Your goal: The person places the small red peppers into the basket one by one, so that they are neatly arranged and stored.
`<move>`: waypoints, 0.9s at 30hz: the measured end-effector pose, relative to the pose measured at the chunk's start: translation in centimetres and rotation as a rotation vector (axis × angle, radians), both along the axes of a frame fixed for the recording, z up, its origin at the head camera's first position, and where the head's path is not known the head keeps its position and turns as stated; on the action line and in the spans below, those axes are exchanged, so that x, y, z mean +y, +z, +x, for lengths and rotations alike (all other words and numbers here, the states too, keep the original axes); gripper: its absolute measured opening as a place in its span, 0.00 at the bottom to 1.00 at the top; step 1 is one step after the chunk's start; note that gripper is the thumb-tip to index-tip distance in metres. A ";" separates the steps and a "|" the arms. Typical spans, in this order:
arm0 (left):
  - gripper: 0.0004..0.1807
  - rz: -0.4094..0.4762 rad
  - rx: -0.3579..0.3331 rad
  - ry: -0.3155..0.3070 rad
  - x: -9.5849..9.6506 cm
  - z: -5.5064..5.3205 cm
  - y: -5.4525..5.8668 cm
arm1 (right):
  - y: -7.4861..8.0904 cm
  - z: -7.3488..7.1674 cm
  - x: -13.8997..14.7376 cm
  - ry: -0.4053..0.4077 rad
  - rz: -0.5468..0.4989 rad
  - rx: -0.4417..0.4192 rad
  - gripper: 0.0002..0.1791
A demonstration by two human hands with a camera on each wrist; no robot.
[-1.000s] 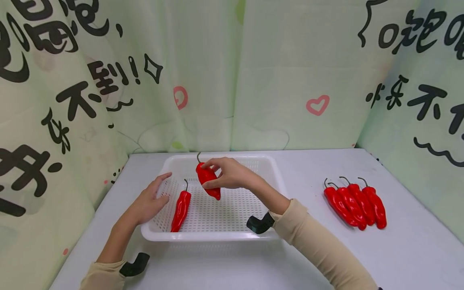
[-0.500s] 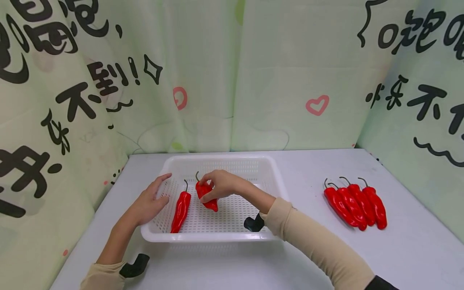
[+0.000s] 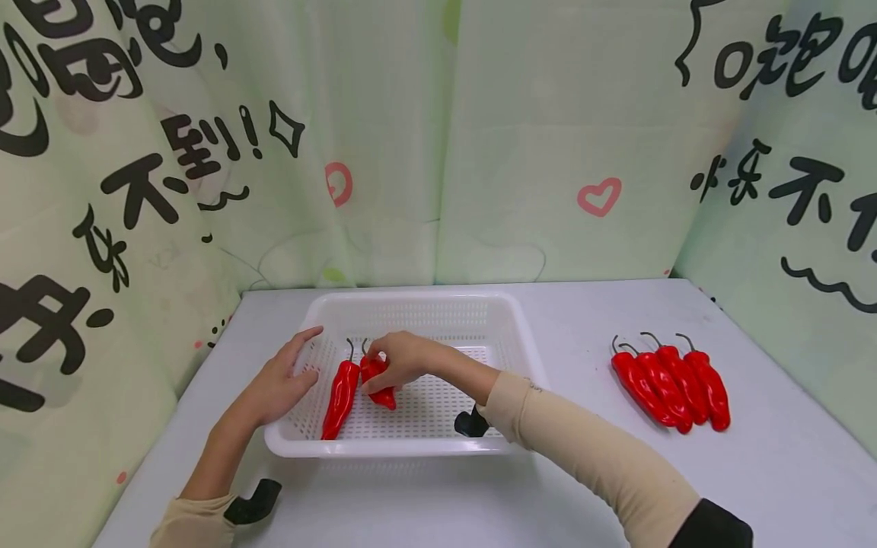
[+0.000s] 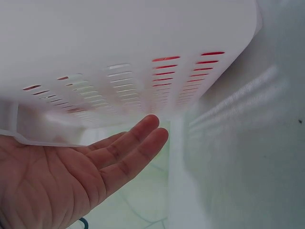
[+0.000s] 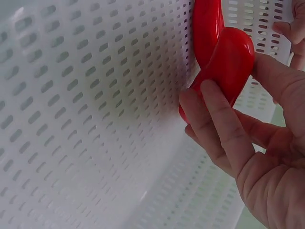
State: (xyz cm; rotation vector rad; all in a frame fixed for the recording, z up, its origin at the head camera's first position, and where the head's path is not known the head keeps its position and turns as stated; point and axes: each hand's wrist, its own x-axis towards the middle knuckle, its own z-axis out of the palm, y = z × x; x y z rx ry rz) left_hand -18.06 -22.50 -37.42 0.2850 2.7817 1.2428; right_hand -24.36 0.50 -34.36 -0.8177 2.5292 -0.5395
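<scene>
Red and glossy, a pepper [image 3: 373, 370] sits pinched between thumb and fingers of the right hand [image 3: 406, 358], inside a white basket [image 3: 425, 447], stem pointing away like the second pepper's [image 3: 341, 401] just beside it; whether they touch is unclear. The left hand [image 3: 277, 388], fingers straight, lies against the basket's side, likely steadying it. Four more peppers [image 3: 674, 384] rest on the table [image 3: 774, 457], seemingly rowed within reach.
</scene>
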 end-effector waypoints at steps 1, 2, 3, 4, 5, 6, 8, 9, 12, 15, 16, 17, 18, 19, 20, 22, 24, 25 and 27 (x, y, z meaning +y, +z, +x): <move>0.42 0.000 0.001 0.000 0.0 0.0 0.0 | 0.0 0.0 -0.1 0.003 -0.001 -0.013 0.28; 0.42 0.000 0.002 0.000 0.0 0.0 -0.1 | 0.0 0.1 -0.1 0.005 -0.001 -0.027 0.29; 0.42 0.001 0.003 -0.001 0.0 0.0 -0.1 | 0.0 0.1 -0.2 0.005 -0.004 -0.042 0.29; 0.42 0.001 0.004 -0.002 -0.1 0.0 -0.1 | 0.0 0.2 -0.2 0.005 -0.007 -0.056 0.29; 0.42 0.000 0.007 -0.003 -0.1 0.0 -0.1 | 0.0 0.2 -0.3 0.006 -0.008 -0.066 0.29; 0.42 0.002 0.006 -0.001 -0.1 0.0 -0.1 | 0.0 0.2 -0.3 0.003 -0.011 -0.080 0.29; 0.42 0.000 0.010 -0.001 0.0 0.0 -0.2 | 0.0 0.2 -0.3 -0.002 -0.022 -0.099 0.29; 0.42 0.000 0.012 -0.001 0.0 -0.1 -0.2 | 0.1 0.2 -0.3 -0.002 -0.023 -0.100 0.28; 0.42 -0.003 0.017 0.000 0.0 -0.1 -0.2 | 0.2 0.3 -0.2 -0.004 -0.043 -0.104 0.27; 0.41 -0.004 0.013 0.003 0.0 0.0 -0.1 | 0.5 0.3 0.0 -0.008 -0.070 -0.086 0.27; 0.41 -0.003 0.011 0.004 0.1 0.0 -0.1 | 0.6 0.3 0.0 -0.009 -0.074 -0.070 0.27; 0.41 -0.002 0.008 0.005 0.1 0.0 -0.1 | 0.8 0.3 0.1 -0.010 -0.077 -0.051 0.28; 0.41 -0.003 0.007 0.006 0.1 0.0 -0.1 | 1.0 0.3 0.1 -0.009 -0.074 -0.028 0.28; 0.41 -0.004 0.008 0.004 0.1 0.0 -0.1 | 1.2 0.3 0.2 -0.007 -0.070 -0.003 0.28; 0.41 -0.004 0.007 0.004 0.1 0.0 -0.1 | 1.4 0.3 0.3 -0.009 -0.072 0.016 0.28; 0.40 -0.003 0.007 0.004 0.1 0.0 0.0 | 1.9 0.2 0.4 -0.014 -0.075 0.050 0.29; 0.40 -0.001 0.008 0.003 0.1 0.0 -0.1 | 2.4 0.2 0.6 -0.022 -0.104 0.060 0.29; 0.40 0.002 0.007 0.004 0.1 0.1 -0.1 | 2.7 0.1 0.8 -0.027 -0.121 0.064 0.29; 0.41 0.008 0.008 0.006 0.1 0.1 -0.1 | 3.3 0.1 1.0 -0.032 -0.153 0.071 0.28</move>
